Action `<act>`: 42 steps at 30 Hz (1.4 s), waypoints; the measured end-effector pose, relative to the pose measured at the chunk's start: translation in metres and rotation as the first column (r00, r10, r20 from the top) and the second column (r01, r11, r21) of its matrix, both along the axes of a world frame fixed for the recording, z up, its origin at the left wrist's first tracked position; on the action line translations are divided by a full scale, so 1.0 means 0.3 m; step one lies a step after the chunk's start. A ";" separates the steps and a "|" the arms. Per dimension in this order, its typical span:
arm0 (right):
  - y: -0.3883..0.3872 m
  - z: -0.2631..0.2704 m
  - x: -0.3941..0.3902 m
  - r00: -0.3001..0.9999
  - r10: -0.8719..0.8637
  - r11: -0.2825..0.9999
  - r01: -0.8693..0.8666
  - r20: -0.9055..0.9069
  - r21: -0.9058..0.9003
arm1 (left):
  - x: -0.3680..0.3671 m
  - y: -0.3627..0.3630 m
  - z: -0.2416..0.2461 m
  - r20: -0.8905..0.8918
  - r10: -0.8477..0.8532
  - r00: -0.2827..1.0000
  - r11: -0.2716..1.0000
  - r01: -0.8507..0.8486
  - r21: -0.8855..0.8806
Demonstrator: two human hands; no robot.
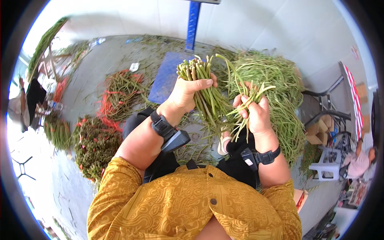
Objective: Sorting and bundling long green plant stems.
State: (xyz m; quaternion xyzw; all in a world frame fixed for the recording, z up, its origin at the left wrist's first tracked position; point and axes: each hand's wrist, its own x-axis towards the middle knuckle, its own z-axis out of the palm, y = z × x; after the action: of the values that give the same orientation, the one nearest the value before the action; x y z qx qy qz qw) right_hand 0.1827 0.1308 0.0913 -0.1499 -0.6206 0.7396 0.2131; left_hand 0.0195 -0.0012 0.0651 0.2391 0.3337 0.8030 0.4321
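Observation:
My left hand [190,90] is closed around a thick bundle of green and brownish plant stems [207,102]; the cut ends point up and away from me. To its right, my right hand [252,105] grips a smaller, looser bunch of green stems [240,81], one of which bends up above the fingers. The lower ends of the two bunches come close together and overlap in view. Beyond my right hand lies a large heap of long green stems [270,72] on the floor. Black straps with small devices are on both wrists.
A blue platform scale [163,75] with a blue post [192,27] stands ahead. At left are stems with red netting [120,93] and bundles with dark heads [96,147]. A white plastic stool [327,165], cardboard boxes [319,130] and a seated person [357,162] are at right.

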 end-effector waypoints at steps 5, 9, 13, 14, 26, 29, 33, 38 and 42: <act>-0.055 -0.140 -0.129 0.997 0.057 0.997 -0.060 0.054 0.054 | -0.082 -0.053 -0.100 0.211 0.106 0.972 0.994 -0.098 -0.047; -0.066 -0.208 -0.156 0.987 0.117 0.984 -0.130 0.108 0.120 | -0.108 -0.036 -0.119 0.166 0.099 0.981 0.993 -0.087 -0.076; -0.056 -0.223 -0.144 0.974 0.121 0.956 -0.166 0.190 0.240 | -0.097 -0.016 -0.139 0.143 0.053 0.988 0.995 -0.041 -0.086; -0.048 -0.234 -0.148 0.984 0.109 0.936 -0.150 0.142 0.318 | -0.095 -0.015 -0.139 0.143 0.056 0.988 0.994 -0.041 -0.106; 0.009 -0.244 -0.113 0.956 0.200 0.967 -0.228 0.214 0.116 | -0.054 0.014 -0.182 0.147 0.037 0.988 0.974 -0.003 -0.226; 0.039 -0.285 -0.102 0.978 0.122 0.965 -0.156 0.169 0.210 | -0.049 0.029 -0.178 0.109 0.016 0.994 0.971 0.011 -0.238; 0.062 -0.271 -0.102 0.989 0.135 0.990 -0.133 0.061 -0.047 | -0.073 0.004 -0.167 0.045 -0.074 0.996 0.931 0.085 -0.355; 0.064 -0.261 -0.101 0.974 0.158 0.942 -0.198 0.160 0.272 | -0.065 -0.009 -0.162 0.001 -0.051 0.999 0.917 0.047 -0.395; 0.058 -0.244 -0.109 0.933 0.081 0.695 -0.305 0.350 0.652 | -0.044 0.011 -0.147 0.166 -0.136 0.977 0.935 0.182 -0.305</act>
State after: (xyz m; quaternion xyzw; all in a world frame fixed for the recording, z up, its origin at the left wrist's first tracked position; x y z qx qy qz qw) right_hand 0.1500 0.1483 0.0180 -0.1002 -0.8895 0.4388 0.0793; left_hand 0.0064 0.0020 0.0209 0.1344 0.4068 0.7160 0.5512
